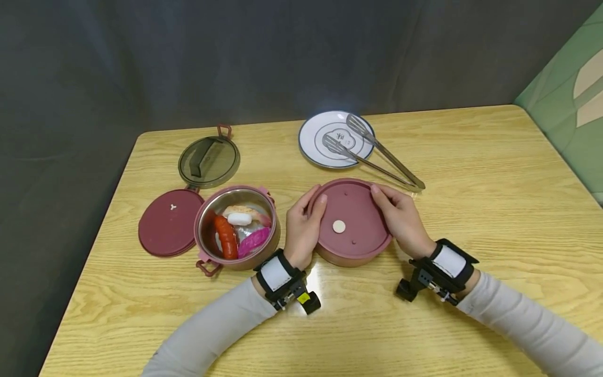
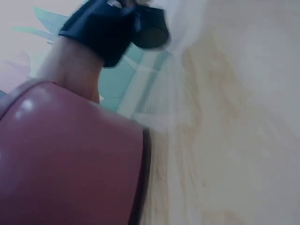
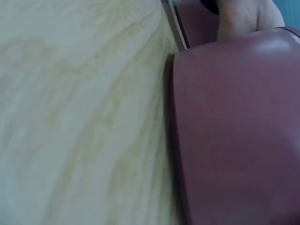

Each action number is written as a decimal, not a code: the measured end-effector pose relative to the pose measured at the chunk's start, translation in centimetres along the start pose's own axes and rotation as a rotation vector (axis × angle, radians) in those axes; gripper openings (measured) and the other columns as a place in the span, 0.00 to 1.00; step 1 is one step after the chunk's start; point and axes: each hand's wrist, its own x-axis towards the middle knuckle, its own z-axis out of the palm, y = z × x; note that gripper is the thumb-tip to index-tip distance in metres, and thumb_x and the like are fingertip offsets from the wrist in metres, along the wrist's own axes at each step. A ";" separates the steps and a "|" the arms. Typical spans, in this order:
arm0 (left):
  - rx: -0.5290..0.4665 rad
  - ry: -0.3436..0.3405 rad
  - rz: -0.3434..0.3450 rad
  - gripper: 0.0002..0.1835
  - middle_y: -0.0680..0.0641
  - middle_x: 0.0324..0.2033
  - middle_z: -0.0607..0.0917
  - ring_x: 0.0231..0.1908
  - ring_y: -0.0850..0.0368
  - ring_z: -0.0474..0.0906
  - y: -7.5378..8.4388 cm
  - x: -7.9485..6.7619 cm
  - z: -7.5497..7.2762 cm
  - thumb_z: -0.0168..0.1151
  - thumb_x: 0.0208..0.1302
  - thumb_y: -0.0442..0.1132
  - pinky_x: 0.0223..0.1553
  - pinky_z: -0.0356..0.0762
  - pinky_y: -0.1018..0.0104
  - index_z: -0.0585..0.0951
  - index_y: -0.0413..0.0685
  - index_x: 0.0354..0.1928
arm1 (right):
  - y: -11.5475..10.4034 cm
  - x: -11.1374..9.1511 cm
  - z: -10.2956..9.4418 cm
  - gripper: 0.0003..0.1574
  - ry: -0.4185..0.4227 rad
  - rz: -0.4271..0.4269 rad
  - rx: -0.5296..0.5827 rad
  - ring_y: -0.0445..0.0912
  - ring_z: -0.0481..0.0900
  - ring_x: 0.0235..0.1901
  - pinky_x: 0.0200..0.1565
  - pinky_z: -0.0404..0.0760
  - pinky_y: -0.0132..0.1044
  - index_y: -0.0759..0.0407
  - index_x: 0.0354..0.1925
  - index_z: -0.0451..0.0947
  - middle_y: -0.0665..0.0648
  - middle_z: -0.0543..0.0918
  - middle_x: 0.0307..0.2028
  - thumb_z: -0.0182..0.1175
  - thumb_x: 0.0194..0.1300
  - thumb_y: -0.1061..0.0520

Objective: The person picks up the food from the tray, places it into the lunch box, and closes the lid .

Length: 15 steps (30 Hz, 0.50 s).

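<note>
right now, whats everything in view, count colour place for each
round vessel: 1, maroon, table centre
pot: 1, pink with silver inside, left of vessel
small pieces: 4 visible, red, purple, white, tan, inside pot
transparent lid: 1, smoky, beyond pot
flat disc: 1, maroon, left of pot
plate: 1, white, blue rim, beyond vessel
tongs: 1, grey, heads over plate
table: 1, pale wood, beneath items
curtain: 1, dark grey, behind table
panel: 1, green patterned, right edge
left hand, right hand: 2, bare, gripping the vessel's sides
camera wristbands: 2, black and white, just behind the hands
sleeves: 2, pale grey, behind the wristbands
</note>
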 end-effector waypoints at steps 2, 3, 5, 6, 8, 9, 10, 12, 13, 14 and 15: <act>-0.007 0.004 0.016 0.24 0.39 0.64 0.73 0.62 0.49 0.72 -0.1 0.0 0.1 0.54 0.72 0.38 0.59 0.74 0.66 0.70 0.37 0.66 | 0.1 0.0 0.1 0.33 0.019 -0.014 -0.008 0.31 0.81 0.35 0.37 0.83 0.26 0.68 0.66 0.67 0.71 0.77 0.52 0.43 0.77 0.45; -0.008 0.008 0.022 0.23 0.39 0.64 0.73 0.62 0.49 0.72 -0.1 0.0 0.2 0.53 0.73 0.37 0.59 0.74 0.66 0.70 0.36 0.66 | 0.2 0.0 0.2 0.33 0.027 -0.023 -0.023 0.31 0.81 0.34 0.35 0.83 0.27 0.68 0.65 0.68 0.71 0.78 0.50 0.43 0.77 0.45; -0.005 0.013 0.039 0.22 0.38 0.64 0.73 0.62 0.49 0.72 -0.2 0.0 0.2 0.52 0.73 0.35 0.59 0.74 0.66 0.70 0.36 0.66 | 0.2 0.0 0.2 0.32 0.040 -0.041 -0.045 0.32 0.81 0.32 0.33 0.83 0.28 0.68 0.65 0.69 0.70 0.79 0.49 0.43 0.77 0.46; -0.006 0.014 0.046 0.21 0.38 0.63 0.74 0.62 0.49 0.73 -0.2 0.1 0.2 0.51 0.73 0.34 0.58 0.74 0.66 0.70 0.35 0.65 | 0.2 0.1 0.2 0.31 0.049 -0.047 -0.050 0.32 0.81 0.32 0.33 0.83 0.28 0.68 0.64 0.70 0.71 0.80 0.48 0.43 0.77 0.47; -0.002 0.016 0.062 0.21 0.38 0.63 0.74 0.61 0.48 0.73 -0.2 0.2 0.3 0.50 0.74 0.33 0.58 0.75 0.65 0.71 0.35 0.65 | 0.1 0.1 0.3 0.30 0.062 -0.054 -0.060 0.31 0.81 0.31 0.32 0.83 0.28 0.68 0.63 0.71 0.72 0.80 0.47 0.44 0.77 0.48; -0.001 0.017 0.065 0.21 0.38 0.63 0.74 0.61 0.48 0.74 -0.2 0.2 0.3 0.50 0.74 0.33 0.58 0.75 0.65 0.71 0.35 0.65 | 0.0 0.1 0.3 0.29 0.069 -0.056 -0.065 0.31 0.81 0.31 0.31 0.83 0.27 0.68 0.63 0.71 0.72 0.80 0.47 0.44 0.77 0.49; 0.000 0.017 0.070 0.21 0.37 0.63 0.74 0.61 0.48 0.74 -0.2 0.2 0.3 0.50 0.74 0.33 0.58 0.75 0.65 0.71 0.35 0.65 | 0.0 0.1 0.3 0.29 0.074 -0.053 -0.065 0.31 0.80 0.30 0.31 0.83 0.27 0.68 0.63 0.71 0.72 0.80 0.47 0.44 0.77 0.49; 0.000 0.020 0.063 0.20 0.38 0.63 0.74 0.61 0.49 0.74 -0.2 0.2 0.3 0.50 0.74 0.33 0.58 0.75 0.65 0.71 0.35 0.65 | -0.1 0.1 0.4 0.28 0.080 -0.042 -0.069 0.31 0.80 0.29 0.30 0.83 0.27 0.67 0.63 0.71 0.73 0.80 0.47 0.44 0.77 0.49; 0.002 0.021 0.059 0.20 0.37 0.63 0.74 0.61 0.49 0.74 -0.2 0.2 0.2 0.50 0.73 0.33 0.58 0.75 0.65 0.71 0.35 0.65 | -0.2 0.1 0.4 0.28 0.081 -0.036 -0.073 0.31 0.80 0.29 0.30 0.83 0.27 0.67 0.63 0.71 0.72 0.80 0.47 0.45 0.77 0.49; 0.003 0.022 0.055 0.20 0.37 0.63 0.74 0.61 0.49 0.74 -0.2 0.2 0.2 0.50 0.73 0.32 0.58 0.75 0.65 0.71 0.35 0.65 | -0.2 0.1 0.5 0.28 0.083 -0.031 -0.073 0.31 0.80 0.29 0.30 0.82 0.27 0.66 0.63 0.71 0.72 0.80 0.47 0.45 0.77 0.49; 0.004 0.021 0.048 0.20 0.37 0.63 0.74 0.61 0.49 0.73 -0.2 0.2 0.2 0.50 0.73 0.32 0.58 0.74 0.65 0.71 0.35 0.65 | -0.3 0.1 0.5 0.28 0.085 -0.027 -0.074 0.31 0.80 0.28 0.29 0.82 0.27 0.66 0.63 0.71 0.72 0.80 0.47 0.45 0.77 0.49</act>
